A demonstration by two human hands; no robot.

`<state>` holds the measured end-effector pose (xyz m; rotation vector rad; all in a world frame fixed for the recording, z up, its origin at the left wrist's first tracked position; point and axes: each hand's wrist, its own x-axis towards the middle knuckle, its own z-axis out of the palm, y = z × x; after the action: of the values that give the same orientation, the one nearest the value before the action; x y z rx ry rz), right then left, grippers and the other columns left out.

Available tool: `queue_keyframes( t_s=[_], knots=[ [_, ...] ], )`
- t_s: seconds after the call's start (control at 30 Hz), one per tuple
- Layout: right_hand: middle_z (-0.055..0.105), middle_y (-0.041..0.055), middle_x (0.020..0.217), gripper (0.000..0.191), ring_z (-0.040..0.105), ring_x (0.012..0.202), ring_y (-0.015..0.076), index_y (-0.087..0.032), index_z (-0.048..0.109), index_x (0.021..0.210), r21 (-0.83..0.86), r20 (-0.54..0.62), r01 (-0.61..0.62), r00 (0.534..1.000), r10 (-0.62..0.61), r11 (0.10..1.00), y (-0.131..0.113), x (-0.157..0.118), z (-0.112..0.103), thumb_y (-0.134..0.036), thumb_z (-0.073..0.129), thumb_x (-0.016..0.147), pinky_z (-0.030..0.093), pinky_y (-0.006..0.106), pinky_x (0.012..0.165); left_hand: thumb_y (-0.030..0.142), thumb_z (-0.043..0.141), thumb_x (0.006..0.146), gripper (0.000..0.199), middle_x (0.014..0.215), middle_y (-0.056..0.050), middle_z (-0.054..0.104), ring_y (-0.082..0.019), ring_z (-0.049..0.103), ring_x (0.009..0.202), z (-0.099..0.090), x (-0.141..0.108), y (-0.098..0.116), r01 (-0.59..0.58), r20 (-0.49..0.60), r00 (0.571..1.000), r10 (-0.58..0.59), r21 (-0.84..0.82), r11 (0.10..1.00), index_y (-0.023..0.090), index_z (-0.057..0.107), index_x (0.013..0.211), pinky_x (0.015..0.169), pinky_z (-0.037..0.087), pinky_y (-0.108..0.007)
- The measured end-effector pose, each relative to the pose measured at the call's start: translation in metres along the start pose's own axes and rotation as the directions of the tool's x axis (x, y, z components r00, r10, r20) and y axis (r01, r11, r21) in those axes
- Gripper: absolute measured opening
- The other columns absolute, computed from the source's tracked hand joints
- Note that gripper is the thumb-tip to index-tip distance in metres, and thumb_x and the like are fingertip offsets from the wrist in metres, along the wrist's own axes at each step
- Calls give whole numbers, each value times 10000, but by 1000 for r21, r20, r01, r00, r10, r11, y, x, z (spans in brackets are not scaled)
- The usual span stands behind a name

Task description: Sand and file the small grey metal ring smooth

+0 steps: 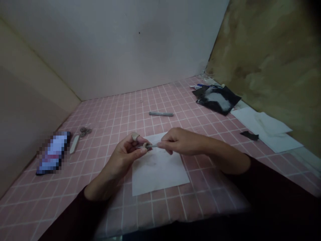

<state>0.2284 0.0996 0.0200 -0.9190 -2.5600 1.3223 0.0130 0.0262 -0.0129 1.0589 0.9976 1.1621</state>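
Note:
My left hand [129, 149] pinches a small beige-grey ring-shaped piece [145, 145] between thumb and fingers. A beige wrap [135, 136] covers part of one of its fingers. My right hand [173, 142] is closed on a thin grey rod [151, 146], whose far end reaches into or against the ring; exactly how they meet is too small to tell. Both hands are over a white sheet of paper [160, 175] that has faint grey dust marks on it.
A pink checked cloth [115, 117] covers the table. Beyond the hands lies a grey stick [161, 114]. On the left are several grey rings [85, 131], a white flat stick [74, 144] and a blurred-out device [53, 152]. Dusty black sheets [218, 99], white papers [265, 129] and a black scrap [249, 135] lie right.

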Motion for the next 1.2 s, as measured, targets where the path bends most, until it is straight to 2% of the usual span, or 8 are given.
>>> queue_keyframes(
  t_s=[0.13,0.27,0.43,0.7,0.87,0.97,1.03,1.2],
  knots=[
    [417,-42,492,416,401,504,78,-138,566,578,-26,-11,-3,1000,3,1000,-1,-1,-2,-328,483,938,280,267,572,178,805,740,217,881,5,697,-115,671,819,1,-2,2,21,-2,1000,-21,-31,999,178,653,895,820,529,-236],
    [443,-37,499,407,415,505,74,-138,556,572,-33,-23,11,1000,-12,999,-3,-2,-1,-296,479,939,292,264,583,190,783,767,205,892,-1,701,-124,674,826,1,-4,3,74,18,997,-74,-20,997,186,645,919,784,527,-233],
    [426,-39,501,404,408,508,79,-137,564,578,-50,-31,9,999,-10,999,-2,-4,-4,-314,499,936,284,267,574,211,815,723,229,806,5,687,-113,657,751,2,-2,5,60,4,998,-60,-28,998,165,656,879,748,520,-221],
    [430,-37,504,394,403,518,80,-137,547,572,-82,0,30,1000,-30,996,-2,-3,-2,-299,508,929,282,260,577,274,781,767,209,755,-17,674,-114,633,692,0,-2,5,189,68,980,-186,-30,982,143,666,884,686,511,-212],
    [461,-36,522,367,403,525,75,-137,562,602,-91,16,61,998,-59,994,-5,-3,2,-282,497,933,275,255,586,297,767,781,200,688,-17,668,-97,607,622,-1,0,0,263,164,955,-248,-72,962,131,667,831,643,486,-197],
    [443,-37,510,364,413,524,79,-138,553,589,-115,52,59,997,-53,992,-4,-5,-1,-279,514,922,280,256,587,279,758,791,175,674,-20,664,-93,599,589,-2,0,0,305,169,943,-288,-81,949,124,684,825,615,480,-198],
    [436,-37,504,368,413,523,82,-139,550,583,-119,30,53,998,-50,991,-4,-6,-2,-285,518,919,279,259,587,276,755,795,169,672,-23,665,-92,601,578,-1,0,1,330,165,936,-311,-103,938,119,699,821,595,478,-195],
    [485,-28,547,364,424,541,82,-142,589,627,-89,40,146,989,-143,985,1,-5,0,-317,492,932,286,254,595,269,779,769,170,679,-33,683,-90,609,560,-1,0,2,380,218,910,-352,-102,919,117,709,800,569,478,-192]
  ],
)
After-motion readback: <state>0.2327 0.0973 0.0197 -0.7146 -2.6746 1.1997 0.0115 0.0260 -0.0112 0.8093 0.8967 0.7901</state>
